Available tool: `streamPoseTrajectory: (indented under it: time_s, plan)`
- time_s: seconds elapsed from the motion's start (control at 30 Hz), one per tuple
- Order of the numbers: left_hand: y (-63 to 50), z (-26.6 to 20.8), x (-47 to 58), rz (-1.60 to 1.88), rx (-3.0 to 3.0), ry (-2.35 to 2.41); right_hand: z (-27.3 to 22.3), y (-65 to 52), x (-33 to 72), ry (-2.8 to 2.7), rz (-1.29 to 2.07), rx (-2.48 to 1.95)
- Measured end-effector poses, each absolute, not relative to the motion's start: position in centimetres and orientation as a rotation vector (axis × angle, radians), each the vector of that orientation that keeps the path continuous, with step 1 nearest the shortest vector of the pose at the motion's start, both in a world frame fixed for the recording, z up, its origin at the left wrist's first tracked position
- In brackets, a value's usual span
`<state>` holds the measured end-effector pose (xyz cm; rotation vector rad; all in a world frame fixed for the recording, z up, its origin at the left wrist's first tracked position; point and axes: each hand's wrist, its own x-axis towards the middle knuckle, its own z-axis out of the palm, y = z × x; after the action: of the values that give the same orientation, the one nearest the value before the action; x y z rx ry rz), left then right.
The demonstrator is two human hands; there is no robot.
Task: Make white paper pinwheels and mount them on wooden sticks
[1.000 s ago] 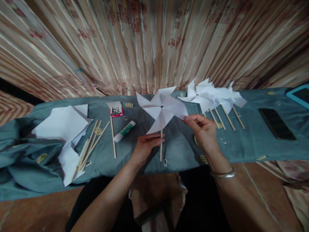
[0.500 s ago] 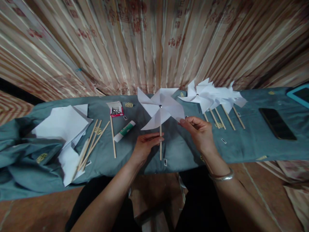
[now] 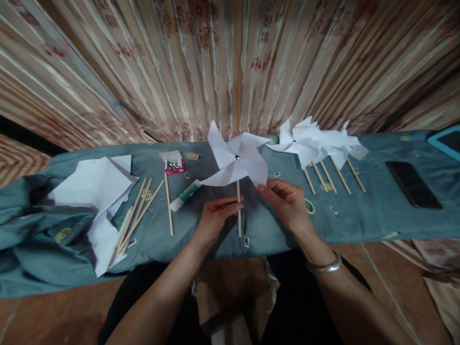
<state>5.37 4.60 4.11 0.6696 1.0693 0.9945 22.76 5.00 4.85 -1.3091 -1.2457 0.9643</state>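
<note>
A white paper pinwheel [image 3: 247, 160] with a shiny pin at its centre stands upright in front of me on a thin wooden stick [image 3: 239, 227]. My left hand [image 3: 215, 218] pinches that stick below the blades. With thumb and fingertips, my right hand [image 3: 285, 201] grips the tip of the pinwheel's lower right blade. Left of the pinwheel lies a glue stick [image 3: 186, 195], beside an open small red box [image 3: 174, 165] of metal pins. A loose wooden stick [image 3: 168, 211] lies below the box.
Several pinwheels [image 3: 305, 143] lie overlapping at the back right. A dark phone [image 3: 413, 184] and a blue-edged device [image 3: 445, 143] are farther right. White paper sheets [image 3: 93, 182] and several wooden sticks [image 3: 134, 215] lie left. A pleated curtain [image 3: 230, 67] hangs behind the cloth-covered table [image 3: 377, 220].
The pinwheel's blades have turned clockwise. My right hand has moved left and slightly down with the blade tip, uncovering a green ring-shaped mark or object. My left hand stays on the stick.
</note>
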Motion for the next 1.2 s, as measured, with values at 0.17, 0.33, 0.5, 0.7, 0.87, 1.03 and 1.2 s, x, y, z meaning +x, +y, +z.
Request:
streamPoseTrajectory:
  time_s: [0.17, 0.33, 0.5, 0.7, 0.87, 1.03, 1.2]
  plan:
    - [4.6, 4.0, 5.3, 0.991, 0.685, 1.061, 5.3, 4.7, 21.9, -1.240, 1.018, -1.299]
    - [4.6, 3.8, 5.3, 0.992, 0.657, 1.035, 5.6, 4.5, 21.3, -1.289, 1.030, -1.327]
    - [4.6, 3.6, 5.4, 0.988, 0.654, 1.022, 5.8, 4.2, 20.7, -1.331, 1.024, -1.320]
    - [4.5, 3.6, 5.5, 0.988, 0.689, 0.993, 5.8, 3.9, 20.3, -1.421, 0.948, -1.367]
    - [4.6, 3.6, 5.4, 1.022, 0.698, 0.989, 5.9, 3.5, 20.6, -1.548, 0.913, -1.415]
    - [4.9, 4.0, 5.1, 1.077, 0.636, 1.036, 5.7, 2.7, 20.5, -1.739, 0.852, -1.533]
    - [5.0, 4.5, 4.9, 1.107, 0.644, 1.013, 5.4, 2.2, 19.5, -1.743, 0.877, -1.536]
